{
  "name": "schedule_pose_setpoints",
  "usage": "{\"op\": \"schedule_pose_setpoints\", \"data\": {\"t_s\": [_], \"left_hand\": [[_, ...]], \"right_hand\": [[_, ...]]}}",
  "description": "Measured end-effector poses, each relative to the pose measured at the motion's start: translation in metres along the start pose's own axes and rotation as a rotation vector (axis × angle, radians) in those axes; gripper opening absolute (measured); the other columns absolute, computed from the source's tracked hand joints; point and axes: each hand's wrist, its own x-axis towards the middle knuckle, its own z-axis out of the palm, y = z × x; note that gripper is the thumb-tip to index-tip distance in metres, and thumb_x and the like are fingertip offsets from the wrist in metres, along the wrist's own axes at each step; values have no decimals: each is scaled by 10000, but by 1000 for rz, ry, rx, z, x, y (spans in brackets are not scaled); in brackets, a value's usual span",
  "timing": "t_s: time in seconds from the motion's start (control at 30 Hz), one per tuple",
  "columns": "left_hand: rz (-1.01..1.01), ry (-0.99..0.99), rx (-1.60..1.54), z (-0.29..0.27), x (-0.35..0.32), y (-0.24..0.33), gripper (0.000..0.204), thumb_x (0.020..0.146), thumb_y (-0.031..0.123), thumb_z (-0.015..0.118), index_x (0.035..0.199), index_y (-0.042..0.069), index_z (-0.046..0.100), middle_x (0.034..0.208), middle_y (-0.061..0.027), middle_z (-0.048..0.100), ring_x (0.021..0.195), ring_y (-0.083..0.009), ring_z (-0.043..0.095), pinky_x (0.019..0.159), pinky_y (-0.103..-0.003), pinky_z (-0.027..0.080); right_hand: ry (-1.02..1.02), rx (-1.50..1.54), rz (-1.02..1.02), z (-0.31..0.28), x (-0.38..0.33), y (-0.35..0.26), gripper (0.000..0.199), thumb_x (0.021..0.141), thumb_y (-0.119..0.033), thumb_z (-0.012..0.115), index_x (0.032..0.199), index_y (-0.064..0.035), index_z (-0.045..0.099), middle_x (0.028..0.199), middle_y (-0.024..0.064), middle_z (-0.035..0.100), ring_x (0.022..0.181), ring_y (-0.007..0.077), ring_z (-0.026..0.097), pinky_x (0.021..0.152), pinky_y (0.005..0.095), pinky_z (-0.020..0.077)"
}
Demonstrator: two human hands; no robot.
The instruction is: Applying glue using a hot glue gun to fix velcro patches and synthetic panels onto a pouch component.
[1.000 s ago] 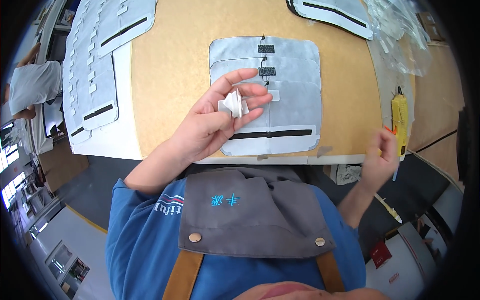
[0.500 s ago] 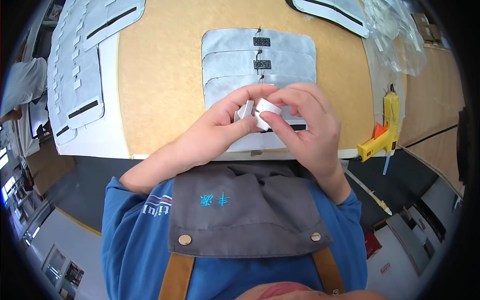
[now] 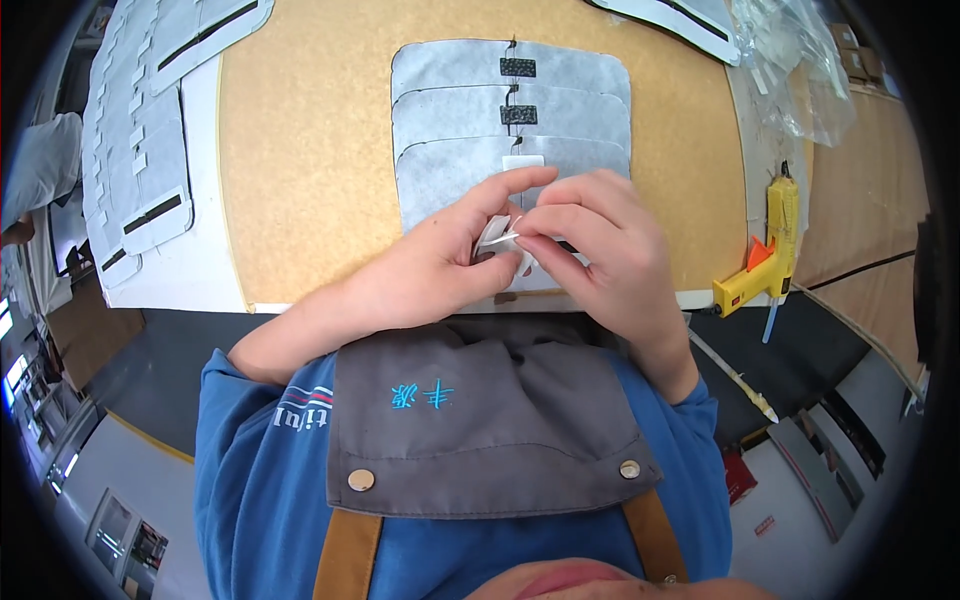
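Observation:
My left hand (image 3: 425, 262) is curled around several small white pieces (image 3: 494, 232), perhaps folded tabs, near the table's front edge. Close beside it, my right hand (image 3: 612, 250) pinches the edge of a thin white piece (image 3: 512, 238) between thumb and fingertips. Both hands hover over a stack of overlapping light grey fabric panels (image 3: 440, 70), each with a dark stitched slit. Black patches (image 3: 518, 115) sit on the two farther panels. On the nearest visible panel a white rectangle (image 3: 523, 162) shows just beyond my fingers. My hands cover the front of the stack.
A yellow hot glue gun (image 3: 770, 255) lies at the table's right edge, near a clear plastic bag (image 3: 790, 70). More grey panels with white tabs (image 3: 140, 160) lie at the left. Another grey panel (image 3: 680, 25) is at the far right. A person's sleeve (image 3: 45, 165) shows at far left.
The chunky white piece between my right fingertips now appears as a thin edge. My right fingers have drawn together, and the white rectangle on the panel has come into view.

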Motion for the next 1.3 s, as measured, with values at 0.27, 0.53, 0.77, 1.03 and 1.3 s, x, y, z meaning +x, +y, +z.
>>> {"op": "schedule_pose_setpoints", "data": {"t_s": [0.27, 0.53, 0.77, 1.03, 1.3], "left_hand": [[-12, 41, -416, -14, -4, -15, 301, 904, 12, 522, 1202, 46, 515, 970, -14, 516, 816, -82, 480, 716, -267, 445], [395, 439, 530, 4, 7, -4, 237, 840, 98, 800, 917, 68, 578, 762, 66, 548, 549, -14, 358, 487, -209, 288], [334, 488, 533, 4, 3, -4, 208, 816, 98, 828, 913, 53, 650, 797, 35, 652, 586, -11, 445, 497, -209, 355], [343, 445, 397, 0, -1, -3, 139, 847, 61, 787, 953, 31, 703, 890, -22, 729, 813, -78, 661, 707, -235, 518], [293, 420, 316, 0, -2, -2, 147, 834, 63, 798, 939, 25, 703, 894, -22, 729, 823, -82, 661, 723, -231, 519]], "right_hand": [[127, 535, 345, -3, -15, 0, 134, 841, 51, 690, 956, -11, 662, 836, 64, 687, 720, 143, 673, 658, 258, 536], [163, 337, 364, 10, -18, -6, 121, 863, 60, 670, 971, 5, 681, 894, 86, 725, 788, 152, 715, 706, 261, 566], [158, 485, 389, 13, -21, -5, 153, 883, 53, 660, 1025, 16, 706, 954, 104, 744, 857, 160, 727, 756, 264, 580], [177, 579, 398, 12, -20, -4, 132, 888, 33, 677, 1014, 14, 712, 948, 92, 746, 858, 142, 718, 766, 259, 573], [178, 493, 328, 14, -20, -3, 123, 866, 37, 691, 984, 12, 716, 939, 91, 744, 838, 152, 717, 747, 257, 563]]}}
